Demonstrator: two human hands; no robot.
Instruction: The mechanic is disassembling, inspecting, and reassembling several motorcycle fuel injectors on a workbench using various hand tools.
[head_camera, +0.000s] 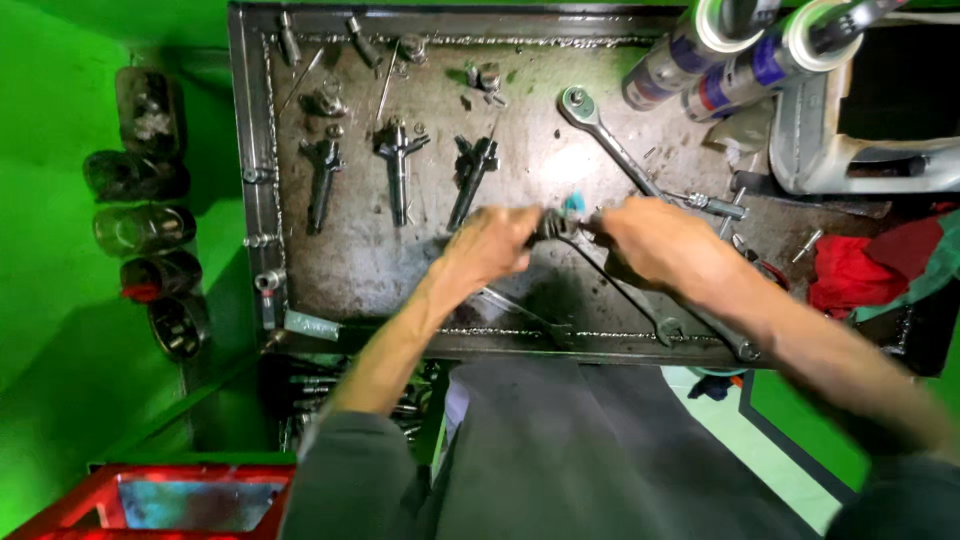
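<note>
**Two hands, one small part over a steel tray**

A dark metal part (553, 224) with a teal tip sits gripped between both hands above the tray's middle: the left hand (492, 243) is clamped on one end, the right hand (655, 240) closed on the other. Beneath them lies a welded steel tray (350, 270), grimy, carrying three injectors (397, 160) in a row and a long ratchet wrench (600, 135). Spray cans (700, 55) crowd the far right corner; red cloth (850, 275) lies by the right edge. Green walls surround the bench.
</note>
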